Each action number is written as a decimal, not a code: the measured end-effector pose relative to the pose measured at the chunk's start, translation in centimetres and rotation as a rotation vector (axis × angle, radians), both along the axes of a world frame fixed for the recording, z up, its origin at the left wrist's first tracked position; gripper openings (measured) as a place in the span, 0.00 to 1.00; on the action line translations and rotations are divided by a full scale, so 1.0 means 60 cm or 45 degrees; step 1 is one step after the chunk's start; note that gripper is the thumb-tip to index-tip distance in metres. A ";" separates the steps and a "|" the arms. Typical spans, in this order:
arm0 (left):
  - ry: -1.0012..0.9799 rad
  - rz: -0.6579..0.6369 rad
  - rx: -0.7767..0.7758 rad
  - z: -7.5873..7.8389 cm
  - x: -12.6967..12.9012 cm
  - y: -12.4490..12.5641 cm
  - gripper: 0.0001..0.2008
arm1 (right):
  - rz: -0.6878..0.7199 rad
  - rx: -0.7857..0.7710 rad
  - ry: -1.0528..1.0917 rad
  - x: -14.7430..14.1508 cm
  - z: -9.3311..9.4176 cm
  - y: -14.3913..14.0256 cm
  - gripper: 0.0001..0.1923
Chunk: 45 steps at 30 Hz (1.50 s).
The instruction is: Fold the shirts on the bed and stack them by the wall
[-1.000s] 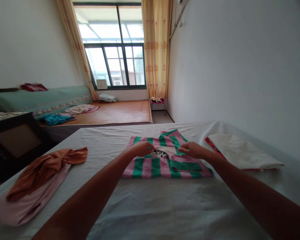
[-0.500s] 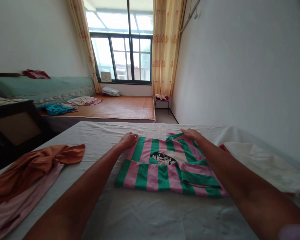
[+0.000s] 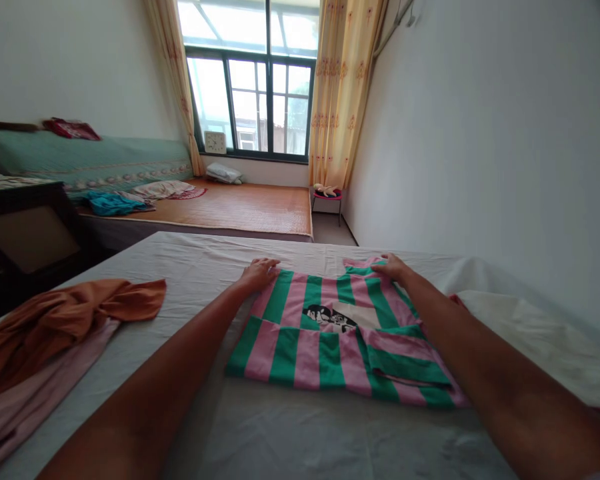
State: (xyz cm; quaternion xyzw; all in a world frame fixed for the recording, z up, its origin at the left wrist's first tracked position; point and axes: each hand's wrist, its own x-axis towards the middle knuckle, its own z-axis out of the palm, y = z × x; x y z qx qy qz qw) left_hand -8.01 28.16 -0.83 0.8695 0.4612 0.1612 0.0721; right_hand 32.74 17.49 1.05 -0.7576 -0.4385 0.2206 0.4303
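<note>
Fingers: on the left hand, lightly bent and close together at the far-left corner of a folded pink-and-green striped cloth garment; on the right hand, partly curled over its far-right corner. Whether either pinches cloth or merely rests, I cannot tell.
Striped garment: flat on a white sheet, mid-width, nearer the sheet's far edge.
Print: black-and-white picture, its lower part hidden by a fold.
Left edge of sheet: crumpled rust-orange cloth over a pale pink cloth, both cut off by the view.
Right edge of sheet: white cloth, partly behind the right forearm, also cut off, folds blurred.
Since one second ago: hands have left the garment's middle for its far corners.
</note>
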 end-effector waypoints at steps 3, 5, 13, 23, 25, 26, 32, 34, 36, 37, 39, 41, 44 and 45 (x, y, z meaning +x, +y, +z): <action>0.076 -0.081 -0.045 0.015 0.007 0.008 0.14 | -0.001 0.012 0.133 -0.013 0.004 0.006 0.30; 0.082 -0.089 -0.055 0.032 0.011 0.004 0.11 | 0.030 0.053 0.209 -0.022 0.020 -0.001 0.29; -0.200 -0.361 -0.004 0.105 -0.029 -0.107 0.12 | 0.540 0.528 0.015 -0.058 0.111 -0.189 0.26; 0.092 -0.478 -0.051 0.073 -0.077 -0.203 0.19 | 0.950 0.092 -0.176 -0.089 0.034 -0.376 0.24; 0.074 -0.482 0.012 0.085 -0.056 -0.216 0.22 | 0.897 0.091 -0.091 -0.089 0.028 -0.373 0.35; 0.045 -0.525 0.034 0.091 -0.038 -0.226 0.23 | 0.893 0.088 -0.050 -0.088 0.028 -0.370 0.38; -0.134 -0.941 0.025 0.087 0.120 -0.300 0.25 | 1.086 -0.032 0.256 -0.079 0.041 -0.352 0.29; -0.138 -1.021 0.026 0.073 0.160 -0.315 0.27 | 1.076 -0.005 0.349 -0.075 0.041 -0.354 0.31; -0.136 -1.089 0.020 0.061 0.182 -0.326 0.25 | 1.054 0.025 0.359 -0.072 0.038 -0.360 0.31; -0.141 -1.109 0.022 0.058 0.186 -0.331 0.22 | 1.054 0.026 0.336 -0.070 0.036 -0.364 0.30; -0.170 -1.112 0.038 0.054 0.186 -0.339 0.16 | 1.076 0.012 0.281 -0.067 0.031 -0.370 0.24; -0.222 -1.104 0.041 0.055 0.181 -0.344 0.12 | 1.089 0.021 0.266 -0.065 0.026 -0.372 0.18; -0.349 -1.031 -0.039 0.057 0.181 -0.345 0.11 | 0.983 0.156 0.315 -0.066 0.021 -0.367 0.14; -0.396 -0.965 -0.088 0.056 0.184 -0.344 0.11 | 0.898 0.231 0.332 -0.067 0.020 -0.363 0.14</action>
